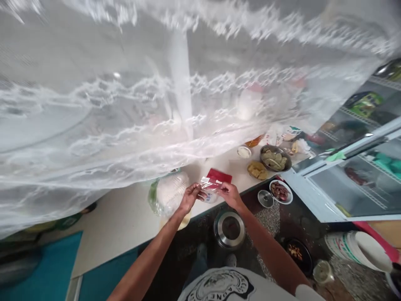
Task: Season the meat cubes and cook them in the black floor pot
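Plastic [212, 184], clear and shiny, was pinched on one side by the left hand [190, 196] and on the other by the right hand [230, 194]; it was over the near part of the pale counter [119, 217]; a red thing [223, 175] showed just behind it; a big clear bag [171, 191] sat left; a round bowl [288, 162] stood far right.

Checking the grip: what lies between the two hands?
Clear plastic, pinched by the left hand and right hand, with a red item just beyond it; the head view shows this.
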`<state>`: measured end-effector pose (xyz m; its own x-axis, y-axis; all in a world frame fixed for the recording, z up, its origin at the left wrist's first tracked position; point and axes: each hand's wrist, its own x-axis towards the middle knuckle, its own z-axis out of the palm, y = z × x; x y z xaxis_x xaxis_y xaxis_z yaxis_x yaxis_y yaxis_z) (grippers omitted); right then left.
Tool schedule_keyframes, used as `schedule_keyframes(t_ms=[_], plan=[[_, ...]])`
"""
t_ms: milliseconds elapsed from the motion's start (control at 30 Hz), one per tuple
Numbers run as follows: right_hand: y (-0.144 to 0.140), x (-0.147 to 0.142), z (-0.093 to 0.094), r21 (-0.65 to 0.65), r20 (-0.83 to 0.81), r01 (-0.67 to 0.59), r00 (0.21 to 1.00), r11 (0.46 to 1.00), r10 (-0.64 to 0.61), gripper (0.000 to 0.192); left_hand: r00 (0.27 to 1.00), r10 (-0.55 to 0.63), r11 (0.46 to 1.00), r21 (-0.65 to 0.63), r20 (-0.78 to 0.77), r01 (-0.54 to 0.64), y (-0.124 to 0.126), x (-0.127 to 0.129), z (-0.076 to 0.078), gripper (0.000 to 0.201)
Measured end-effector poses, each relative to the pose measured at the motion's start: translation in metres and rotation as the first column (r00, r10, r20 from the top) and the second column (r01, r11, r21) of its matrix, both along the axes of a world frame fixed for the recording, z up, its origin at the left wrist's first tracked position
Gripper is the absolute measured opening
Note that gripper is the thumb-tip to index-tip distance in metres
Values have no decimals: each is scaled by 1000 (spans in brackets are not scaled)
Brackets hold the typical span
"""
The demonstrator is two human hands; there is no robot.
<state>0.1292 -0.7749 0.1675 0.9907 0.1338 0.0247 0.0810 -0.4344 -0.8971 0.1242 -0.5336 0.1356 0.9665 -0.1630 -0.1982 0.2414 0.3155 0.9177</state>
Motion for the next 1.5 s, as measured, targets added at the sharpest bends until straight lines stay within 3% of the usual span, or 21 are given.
schedule_keyframes(t_ms=[100, 167, 233, 267, 367, 433, 500, 633, 700, 767, 833, 933, 1067, 1200, 1333, 1433, 1500], plan=[[-8, -17, 26, 211, 48, 95, 993, 973, -107, 37, 997, 52, 999, 4, 60, -52, -21, -15, 38, 69], [-16, -33, 46, 207, 101, 157, 978, 966, -181, 54, 989, 120, 992, 27, 86, -123, -38, -25, 61, 69], [-25, -50, 66, 34, 234, 232, 944, 972, -233, 67, 977, 188, 979, 60, 98, -194, -58, -34, 82, 66], [-30, -58, 75, -98, 327, 265, 919, 959, -221, 65, 972, 210, 973, 77, 104, -218, -67, -38, 92, 65], [-43, -78, 98, -448, 527, 264, 850, 854, 13, 49, 964, 230, 961, 125, 132, -247, -94, -49, 116, 60], [-51, -87, 107, -549, 533, 176, 827, 817, 180, 43, 960, 229, 956, 150, 159, -253, -107, -56, 129, 56], [-59, -92, 111, -548, 474, 48, 841, 835, 263, 34, 959, 223, 954, 162, 175, -252, -117, -65, 139, 54], [-81, -98, 107, -394, 317, -121, 913, 911, 258, 33, 964, 218, 946, 209, 155, -247, -128, -84, 152, 54], [-93, -100, 107, -267, 266, -179, 931, 947, 251, 33, 948, 241, 910, 291, 209, -296, -131, -93, 157, 55], [-105, -101, 110, -87, 210, -257, 940, 963, 269, 37, 898, 249, 846, 369, 363, -384, -132, -100, 164, 56], [-113, -100, 117, 139, 118, -310, 948, 941, 295, 43, 845, 197, 820, 389, 497, -420, -133, -106, 170, 60], [-119, -96, 125, 443, -54, -220, 961, 869, 271, 56, 861, 127, 871, 360, 493, -335, -138, -107, 176, 66], [-113, -91, 117, 605, -112, -108, 970, 789, 218, 52, 874, 272, 881, 261, 403, -395, -157, -86, 172, 73], [-103, -81, 101, 602, -101, -36, 987, 798, 121, 52, 887, 315, 909, 162, 338, -385, -165, -53, 162, 73], [-99, -59, 104, 542, -12, 59, 998, 838, -62, 53, 949, 293, 936, 166, 117, -309, -139, -3, 160, 72], [-105, -42, 108, 512, -3, 138, 987, 848, -159, 60, 947, 315, 945, 108, -60, -307, -118, 52, 170, 74], [-110, -32, 107, 502, -27, 182, 980, 845, -196, 62, 961, 264, 965, 24, -83, -263, -113, 84, 179, 71]])
